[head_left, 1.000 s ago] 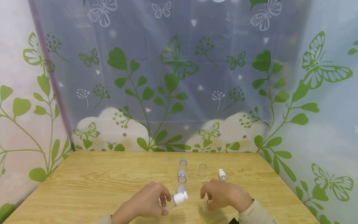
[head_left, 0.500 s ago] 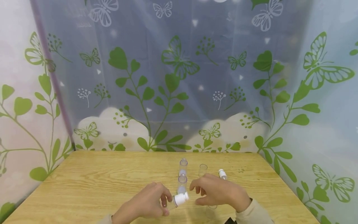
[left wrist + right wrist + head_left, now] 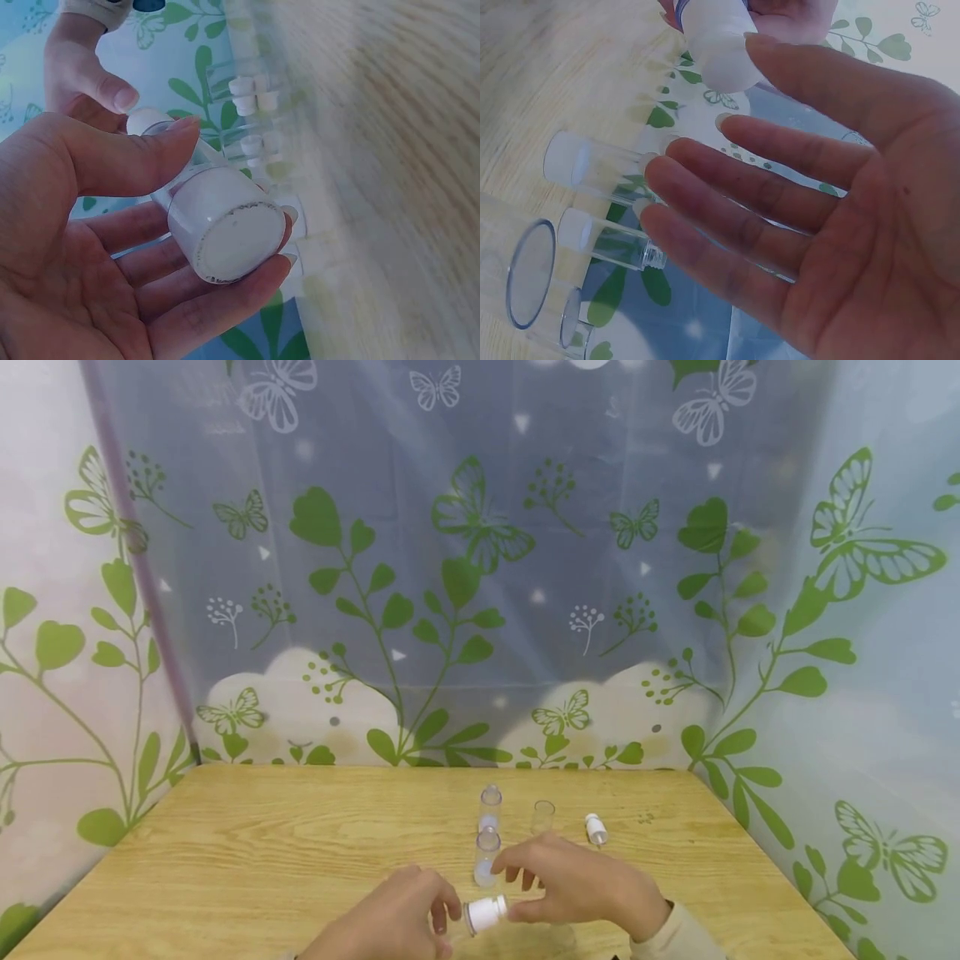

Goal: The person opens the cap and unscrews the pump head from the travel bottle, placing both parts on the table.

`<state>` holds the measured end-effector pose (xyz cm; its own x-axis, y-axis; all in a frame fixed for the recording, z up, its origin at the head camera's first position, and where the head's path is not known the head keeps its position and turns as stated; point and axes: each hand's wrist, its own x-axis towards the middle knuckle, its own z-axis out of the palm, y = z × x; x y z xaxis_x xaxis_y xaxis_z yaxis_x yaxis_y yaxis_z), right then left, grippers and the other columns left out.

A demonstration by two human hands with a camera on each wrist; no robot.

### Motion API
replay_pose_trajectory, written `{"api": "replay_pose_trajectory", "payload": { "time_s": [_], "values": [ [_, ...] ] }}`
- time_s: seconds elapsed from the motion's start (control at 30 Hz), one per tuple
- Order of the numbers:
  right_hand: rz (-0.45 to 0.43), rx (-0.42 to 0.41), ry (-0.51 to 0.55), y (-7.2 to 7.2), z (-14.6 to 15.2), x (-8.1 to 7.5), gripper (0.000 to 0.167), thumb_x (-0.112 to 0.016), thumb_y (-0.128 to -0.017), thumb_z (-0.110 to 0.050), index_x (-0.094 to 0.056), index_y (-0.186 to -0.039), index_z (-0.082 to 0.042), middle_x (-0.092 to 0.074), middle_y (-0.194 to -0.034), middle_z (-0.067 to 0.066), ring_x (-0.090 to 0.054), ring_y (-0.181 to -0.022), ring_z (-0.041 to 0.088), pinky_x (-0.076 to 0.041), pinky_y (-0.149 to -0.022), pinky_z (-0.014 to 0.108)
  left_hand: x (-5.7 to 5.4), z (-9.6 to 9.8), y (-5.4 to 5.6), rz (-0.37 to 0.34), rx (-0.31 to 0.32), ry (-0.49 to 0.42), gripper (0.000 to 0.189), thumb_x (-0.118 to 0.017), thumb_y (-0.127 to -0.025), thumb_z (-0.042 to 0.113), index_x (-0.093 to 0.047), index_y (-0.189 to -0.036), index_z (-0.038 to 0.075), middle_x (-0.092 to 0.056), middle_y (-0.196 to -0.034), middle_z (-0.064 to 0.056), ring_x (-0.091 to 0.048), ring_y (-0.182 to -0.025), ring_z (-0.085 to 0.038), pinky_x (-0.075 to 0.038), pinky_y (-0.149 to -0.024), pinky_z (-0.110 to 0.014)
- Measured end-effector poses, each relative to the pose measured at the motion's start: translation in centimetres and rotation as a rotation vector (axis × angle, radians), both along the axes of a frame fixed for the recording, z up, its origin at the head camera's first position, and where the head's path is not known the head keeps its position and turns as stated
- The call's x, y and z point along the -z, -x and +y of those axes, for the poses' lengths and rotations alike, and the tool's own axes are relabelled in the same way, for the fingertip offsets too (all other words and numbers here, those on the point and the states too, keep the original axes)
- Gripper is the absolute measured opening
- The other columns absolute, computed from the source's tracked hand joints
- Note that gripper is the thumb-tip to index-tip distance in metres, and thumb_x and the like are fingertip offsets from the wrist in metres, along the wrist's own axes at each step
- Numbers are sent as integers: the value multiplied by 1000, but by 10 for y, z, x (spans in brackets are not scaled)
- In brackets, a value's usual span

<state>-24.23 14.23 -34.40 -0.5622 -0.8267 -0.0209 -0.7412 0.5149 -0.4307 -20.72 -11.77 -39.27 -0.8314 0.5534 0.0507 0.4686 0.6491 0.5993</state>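
My left hand (image 3: pixel 401 914) grips a clear small bottle (image 3: pixel 225 221) with a white base and a white pump top (image 3: pixel 487 913). The bottle is tilted, its top pointing right. My right hand (image 3: pixel 581 885) is spread just right of that top, fingers nearly straight. In the right wrist view its thumb tip (image 3: pixel 761 49) overlaps the white top's edge, while the other fingers hold nothing. Behind the held bottle stand two clear bottles without tops, a nearer one (image 3: pixel 487 860) and a farther one (image 3: pixel 491 806).
A clear open-rimmed cylinder (image 3: pixel 543 814) stands right of the bottles, and a loose white pump top (image 3: pixel 596 829) lies beyond it. Another clear cylinder (image 3: pixel 529 277) shows at the left in the right wrist view. The wooden table (image 3: pixel 300 827) meets a patterned curtain (image 3: pixel 480 610) behind.
My right hand has moved left from above the clear cylinders to beside the bottle's white top. My left hand still grips the bottle, now slightly lower in view.
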Motion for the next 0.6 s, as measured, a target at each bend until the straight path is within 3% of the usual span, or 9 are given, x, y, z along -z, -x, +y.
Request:
{"api": "replay_pose_trajectory", "payload": {
  "time_s": [0.6],
  "values": [
    [-32,-25,13,-6,-4,3,31,-73,-97,-22,-68,-126,-15,-74,-118,0,-69,-96,2,-56,-80,18,6,4,-2,-21,26,10,22,-89,-76,17,-79,-94,9,-72,-75,8,-57,-67,2,-49,-60,-19]
  ]
}}
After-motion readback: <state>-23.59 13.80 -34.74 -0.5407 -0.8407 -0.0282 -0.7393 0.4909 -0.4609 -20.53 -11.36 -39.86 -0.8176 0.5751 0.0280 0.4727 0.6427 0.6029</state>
